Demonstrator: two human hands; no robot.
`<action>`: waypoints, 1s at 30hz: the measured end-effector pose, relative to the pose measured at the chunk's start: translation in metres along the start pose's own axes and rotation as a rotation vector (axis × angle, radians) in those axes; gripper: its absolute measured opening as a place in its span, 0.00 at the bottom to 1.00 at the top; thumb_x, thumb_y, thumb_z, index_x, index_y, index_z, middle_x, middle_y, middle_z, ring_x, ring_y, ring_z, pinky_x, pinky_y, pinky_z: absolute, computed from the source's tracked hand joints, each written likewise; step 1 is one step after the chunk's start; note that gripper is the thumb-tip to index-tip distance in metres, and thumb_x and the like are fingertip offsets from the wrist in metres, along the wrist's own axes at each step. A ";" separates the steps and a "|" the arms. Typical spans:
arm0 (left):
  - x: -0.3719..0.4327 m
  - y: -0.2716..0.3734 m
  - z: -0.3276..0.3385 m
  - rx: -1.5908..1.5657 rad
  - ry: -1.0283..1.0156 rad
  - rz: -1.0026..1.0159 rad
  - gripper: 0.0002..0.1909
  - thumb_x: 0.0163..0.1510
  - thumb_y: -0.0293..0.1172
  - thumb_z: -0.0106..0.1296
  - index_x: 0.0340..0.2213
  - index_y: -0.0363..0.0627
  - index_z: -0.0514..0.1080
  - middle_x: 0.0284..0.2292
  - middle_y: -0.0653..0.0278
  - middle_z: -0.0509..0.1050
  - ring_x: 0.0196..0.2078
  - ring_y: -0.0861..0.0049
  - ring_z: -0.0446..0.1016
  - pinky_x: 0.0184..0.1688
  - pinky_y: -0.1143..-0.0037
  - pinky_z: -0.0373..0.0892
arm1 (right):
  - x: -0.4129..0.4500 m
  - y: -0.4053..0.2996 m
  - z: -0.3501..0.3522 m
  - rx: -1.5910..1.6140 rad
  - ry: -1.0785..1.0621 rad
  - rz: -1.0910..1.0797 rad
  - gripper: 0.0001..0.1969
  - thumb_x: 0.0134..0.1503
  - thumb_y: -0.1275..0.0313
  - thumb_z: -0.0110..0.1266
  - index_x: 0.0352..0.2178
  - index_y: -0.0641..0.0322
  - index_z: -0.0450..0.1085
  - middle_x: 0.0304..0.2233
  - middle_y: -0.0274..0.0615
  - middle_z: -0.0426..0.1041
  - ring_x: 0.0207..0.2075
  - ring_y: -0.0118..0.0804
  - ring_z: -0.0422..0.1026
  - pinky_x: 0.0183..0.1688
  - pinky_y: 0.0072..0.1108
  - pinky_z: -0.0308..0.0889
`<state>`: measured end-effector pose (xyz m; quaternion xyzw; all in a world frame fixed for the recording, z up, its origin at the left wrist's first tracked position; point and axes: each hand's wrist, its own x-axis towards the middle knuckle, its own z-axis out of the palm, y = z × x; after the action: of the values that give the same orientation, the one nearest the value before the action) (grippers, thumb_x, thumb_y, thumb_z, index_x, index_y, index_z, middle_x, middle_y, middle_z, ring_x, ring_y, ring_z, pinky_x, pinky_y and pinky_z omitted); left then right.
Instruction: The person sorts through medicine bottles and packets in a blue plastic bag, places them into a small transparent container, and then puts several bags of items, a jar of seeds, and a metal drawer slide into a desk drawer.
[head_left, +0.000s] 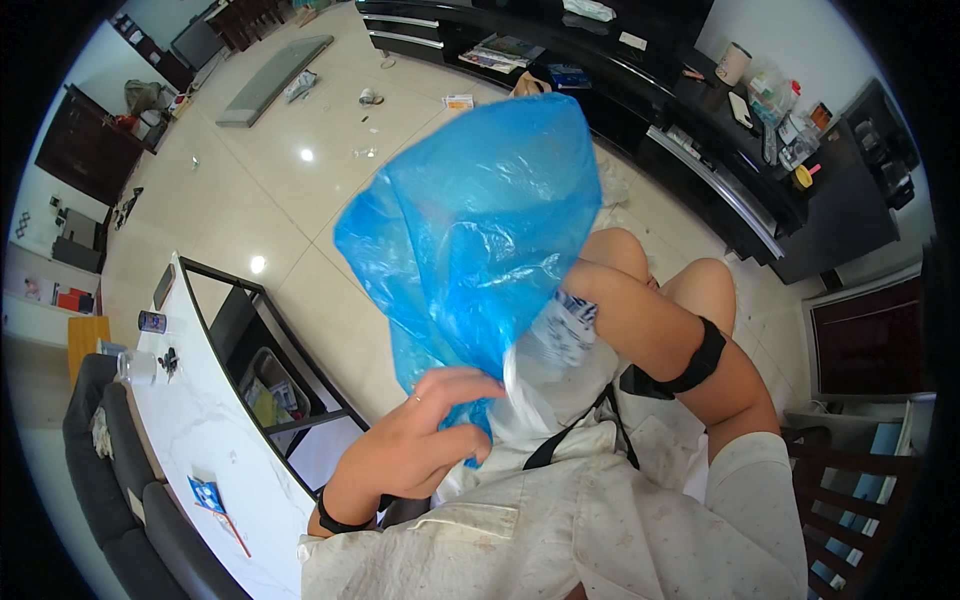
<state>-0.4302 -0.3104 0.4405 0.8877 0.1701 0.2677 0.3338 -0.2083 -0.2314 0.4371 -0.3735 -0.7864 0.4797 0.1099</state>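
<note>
A crumpled, translucent blue plastic bag (480, 217) spreads out in front of my body. My left hand (442, 420), with a ring on one finger, pinches the gathered lower edge of this bag between thumb and fingers. Against that edge lies a whitish translucent plastic bag (540, 367) with dark print, close to my lap. My right forearm (637, 315) reaches up to the blue bag's right side. My right hand is hidden by the bag, so its fingers cannot be seen.
A white marble-patterned table (187, 427) with a black frame stands at left, bearing a glass jar (136, 367) and a can (152, 322). A black TV cabinet (622, 82) runs along the far right. Small litter and a grey mat (277, 79) lie on the tiles.
</note>
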 end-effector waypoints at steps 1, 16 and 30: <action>0.001 0.002 0.000 -0.140 -0.027 0.018 0.05 0.43 0.19 0.53 0.23 0.45 0.70 0.49 0.55 0.67 0.51 0.55 0.64 0.50 0.66 0.64 | 0.000 0.003 -0.003 0.008 0.068 -0.015 0.17 0.53 0.74 0.50 0.45 0.69 0.69 0.37 0.49 0.76 0.39 0.42 0.75 0.45 0.24 0.67; 0.005 -0.024 0.002 0.511 0.842 -0.190 0.52 0.35 0.37 0.73 0.58 0.40 0.55 0.59 0.44 0.54 0.62 0.50 0.56 0.61 0.59 0.57 | -0.013 0.028 0.032 -0.103 0.658 -0.193 0.16 0.54 0.76 0.51 0.45 0.70 0.69 0.38 0.47 0.76 0.40 0.39 0.75 0.46 0.23 0.67; -0.166 -0.048 -0.085 0.035 1.279 -0.961 0.22 0.44 0.29 0.56 0.44 0.40 0.71 0.37 0.59 0.76 0.38 0.73 0.74 0.41 0.72 0.71 | -0.052 -0.015 0.025 0.464 0.201 -0.049 0.12 0.58 0.78 0.51 0.44 0.72 0.69 0.38 0.44 0.75 0.42 0.29 0.73 0.48 0.19 0.66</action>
<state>-0.6186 -0.3128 0.4014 0.3969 0.6966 0.5488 0.2366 -0.1927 -0.2882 0.4460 -0.3647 -0.6494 0.6049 0.2818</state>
